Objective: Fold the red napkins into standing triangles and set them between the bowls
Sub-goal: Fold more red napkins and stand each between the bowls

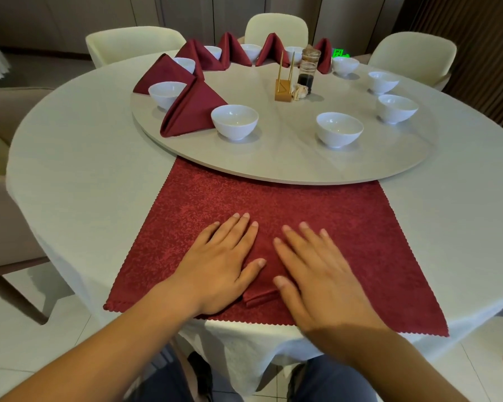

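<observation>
Flat palms hide most of the folded dark-red cloth napkin (263,281), which lies on a scalloped red patterned cloth (346,227) at the tabletop's (84,169) near edge. Its layered fold faces the person; its long axis is unclear. The left hand (221,265) and right hand (317,274) press it, each grip wide.

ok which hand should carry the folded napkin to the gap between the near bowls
Probably right. Left hand and right hand both lie flat on the napkin, but the right thumb sits at its exposed near edge, and the gap between the bowls lies slightly that side.
</observation>
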`<action>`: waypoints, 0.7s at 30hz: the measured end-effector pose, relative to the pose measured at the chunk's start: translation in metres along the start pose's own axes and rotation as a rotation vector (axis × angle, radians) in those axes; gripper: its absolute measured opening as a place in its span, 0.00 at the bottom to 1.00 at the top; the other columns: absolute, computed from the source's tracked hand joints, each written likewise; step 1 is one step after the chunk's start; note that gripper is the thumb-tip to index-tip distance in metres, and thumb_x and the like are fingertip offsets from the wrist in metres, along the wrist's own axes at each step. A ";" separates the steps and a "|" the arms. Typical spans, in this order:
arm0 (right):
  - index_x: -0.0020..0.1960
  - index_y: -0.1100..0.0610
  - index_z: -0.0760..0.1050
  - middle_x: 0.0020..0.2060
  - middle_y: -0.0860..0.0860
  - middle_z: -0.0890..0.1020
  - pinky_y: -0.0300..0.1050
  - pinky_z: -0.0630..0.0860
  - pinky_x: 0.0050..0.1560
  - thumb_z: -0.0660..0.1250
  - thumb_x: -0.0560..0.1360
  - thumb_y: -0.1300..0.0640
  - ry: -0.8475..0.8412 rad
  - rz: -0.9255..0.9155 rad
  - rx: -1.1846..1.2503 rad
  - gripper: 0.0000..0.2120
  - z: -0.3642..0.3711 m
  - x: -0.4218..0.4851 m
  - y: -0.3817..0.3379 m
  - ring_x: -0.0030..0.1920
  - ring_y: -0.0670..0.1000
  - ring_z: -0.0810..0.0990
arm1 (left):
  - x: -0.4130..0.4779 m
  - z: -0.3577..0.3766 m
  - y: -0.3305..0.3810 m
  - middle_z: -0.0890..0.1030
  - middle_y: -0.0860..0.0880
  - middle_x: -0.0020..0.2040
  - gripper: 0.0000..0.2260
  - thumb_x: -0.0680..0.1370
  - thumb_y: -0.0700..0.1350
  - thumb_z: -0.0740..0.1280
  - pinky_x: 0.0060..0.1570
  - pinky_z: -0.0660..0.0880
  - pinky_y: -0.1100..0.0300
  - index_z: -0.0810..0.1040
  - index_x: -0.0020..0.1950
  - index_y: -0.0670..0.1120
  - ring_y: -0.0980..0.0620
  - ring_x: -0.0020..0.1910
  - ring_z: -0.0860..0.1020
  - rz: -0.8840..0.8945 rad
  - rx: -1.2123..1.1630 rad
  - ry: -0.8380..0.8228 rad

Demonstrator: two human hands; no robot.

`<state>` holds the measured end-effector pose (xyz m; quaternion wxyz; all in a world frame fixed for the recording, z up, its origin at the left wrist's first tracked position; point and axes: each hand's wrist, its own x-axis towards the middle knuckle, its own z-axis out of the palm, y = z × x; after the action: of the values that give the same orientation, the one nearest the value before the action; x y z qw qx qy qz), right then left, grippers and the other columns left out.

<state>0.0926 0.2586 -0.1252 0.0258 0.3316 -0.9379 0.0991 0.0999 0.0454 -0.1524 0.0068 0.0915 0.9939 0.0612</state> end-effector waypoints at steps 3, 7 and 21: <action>0.82 0.44 0.44 0.81 0.43 0.41 0.54 0.31 0.77 0.34 0.78 0.35 -0.196 -0.027 0.016 0.34 0.008 -0.001 -0.012 0.78 0.45 0.30 | -0.001 0.001 0.000 0.43 0.51 0.84 0.37 0.77 0.64 0.32 0.79 0.38 0.51 0.43 0.84 0.52 0.53 0.81 0.35 0.000 0.005 0.007; 0.82 0.44 0.42 0.80 0.40 0.38 0.53 0.31 0.77 0.32 0.78 0.31 -0.230 -0.012 0.028 0.35 0.013 -0.003 -0.003 0.76 0.42 0.27 | -0.003 0.002 -0.007 0.62 0.49 0.78 0.31 0.81 0.61 0.43 0.79 0.44 0.51 0.60 0.82 0.50 0.50 0.82 0.50 -0.004 -0.143 0.146; 0.77 0.37 0.63 0.79 0.36 0.53 0.40 0.41 0.76 0.51 0.75 0.27 -0.096 -0.036 0.263 0.33 0.006 -0.002 0.024 0.78 0.39 0.45 | 0.037 -0.024 -0.077 0.78 0.59 0.55 0.21 0.77 0.38 0.74 0.64 0.68 0.64 0.80 0.62 0.62 0.64 0.58 0.74 0.042 -0.559 0.078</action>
<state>0.0789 0.2766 -0.1350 -0.0612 0.3533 -0.9108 0.2047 0.0490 -0.0261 -0.1385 -0.0079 0.1044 0.9358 0.3365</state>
